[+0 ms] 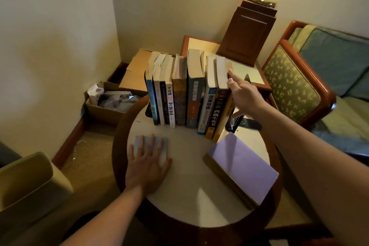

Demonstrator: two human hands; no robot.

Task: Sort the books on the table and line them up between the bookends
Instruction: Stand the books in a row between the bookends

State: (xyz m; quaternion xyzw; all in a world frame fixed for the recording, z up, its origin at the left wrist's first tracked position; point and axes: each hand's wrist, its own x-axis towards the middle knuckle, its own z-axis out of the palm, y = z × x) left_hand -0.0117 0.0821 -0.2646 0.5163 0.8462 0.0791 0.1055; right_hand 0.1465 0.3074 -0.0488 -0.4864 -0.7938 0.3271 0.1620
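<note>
Purple-covered and lying flat, one book sat at the near right of the desk, close to the rim under the reaching forearm; a careless sweep of that arm could have nudged it off. At the near left, the left hand lay flat with straight fingers on a small pale blue book, gripping nothing. Both books were not yet lined up.

Farther back, the row of books stood spine-out from the left bookend. Its right end leaned, and the right hand, fingers outstretched, pressed the outermost book. The right bookend seemed to stand slightly apart from the row. If the hand had let go before that bookend was pushed in, I judged the leaning books would have slid and toppled rightward.
</note>
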